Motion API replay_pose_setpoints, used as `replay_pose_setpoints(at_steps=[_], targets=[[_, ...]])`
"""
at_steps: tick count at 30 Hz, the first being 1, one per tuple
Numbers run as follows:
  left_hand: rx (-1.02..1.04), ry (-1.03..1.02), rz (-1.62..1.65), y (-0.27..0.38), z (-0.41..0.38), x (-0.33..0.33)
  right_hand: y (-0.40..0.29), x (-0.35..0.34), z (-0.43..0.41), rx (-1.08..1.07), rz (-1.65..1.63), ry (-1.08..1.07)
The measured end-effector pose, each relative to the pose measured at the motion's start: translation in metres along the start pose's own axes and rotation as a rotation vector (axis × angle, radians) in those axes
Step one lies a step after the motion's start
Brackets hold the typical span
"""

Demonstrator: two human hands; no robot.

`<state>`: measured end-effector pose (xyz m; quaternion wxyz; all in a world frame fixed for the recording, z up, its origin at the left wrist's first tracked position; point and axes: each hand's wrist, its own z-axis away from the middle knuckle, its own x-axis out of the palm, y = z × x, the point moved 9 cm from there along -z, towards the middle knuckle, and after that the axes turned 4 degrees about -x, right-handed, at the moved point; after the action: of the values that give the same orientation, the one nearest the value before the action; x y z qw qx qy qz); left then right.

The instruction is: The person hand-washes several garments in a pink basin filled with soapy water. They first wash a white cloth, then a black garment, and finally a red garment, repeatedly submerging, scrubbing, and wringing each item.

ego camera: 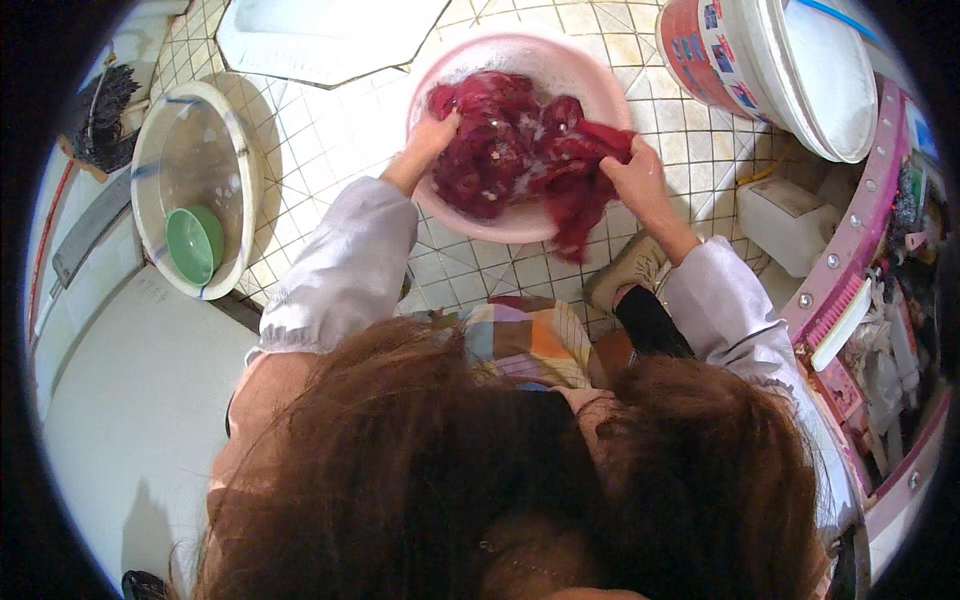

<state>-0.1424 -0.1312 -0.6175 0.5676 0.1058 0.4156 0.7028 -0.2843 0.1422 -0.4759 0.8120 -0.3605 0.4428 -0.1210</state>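
Note:
A wet dark red cloth garment (487, 150) lies bunched in a pink plastic basin (517, 229) on the tiled floor, with white suds around it. At the basin's left rim, my left hand (435, 135) grips the garment's edge, its thumb on top and its fingers hidden beneath the cloth. My right hand (641, 176) pinches another part of the fabric at the right rim. From there a fold hangs over the basin's front right edge. White sleeve covers reach up both forearms.
To the left stands a pale basin (244, 187) holding a green bowl (195, 244). A squat toilet pan (322, 37) is at the back. On the right are a large bucket (757, 67), a white jug (784, 221) and a pink-framed shelf with a scrub brush (841, 324).

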Motion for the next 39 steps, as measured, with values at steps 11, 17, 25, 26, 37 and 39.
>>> replay_pose_setpoints(at_steps=[11,17,25,26,37,39], targets=[[0.517,0.101,-0.881,0.141,0.032,-0.002,-0.057,0.031,-0.007,-0.516,0.312,0.052],[0.410,-0.033,-1.067,0.087,0.014,0.061,0.017,0.129,-0.032,-0.283,0.444,-0.064],[0.116,-0.337,-0.894,0.009,-0.034,0.079,0.040,0.139,-0.100,-0.001,0.388,-0.047],[0.276,-0.337,-0.896,0.016,-0.033,0.076,0.036,0.128,-0.100,0.121,0.229,0.005],[0.075,-0.819,-0.176,0.099,0.067,-0.012,-0.126,0.048,0.017,-0.547,0.088,-0.482],[0.311,-0.766,-0.454,0.107,0.087,-0.010,-0.131,0.057,0.043,-0.621,0.228,-0.536]])
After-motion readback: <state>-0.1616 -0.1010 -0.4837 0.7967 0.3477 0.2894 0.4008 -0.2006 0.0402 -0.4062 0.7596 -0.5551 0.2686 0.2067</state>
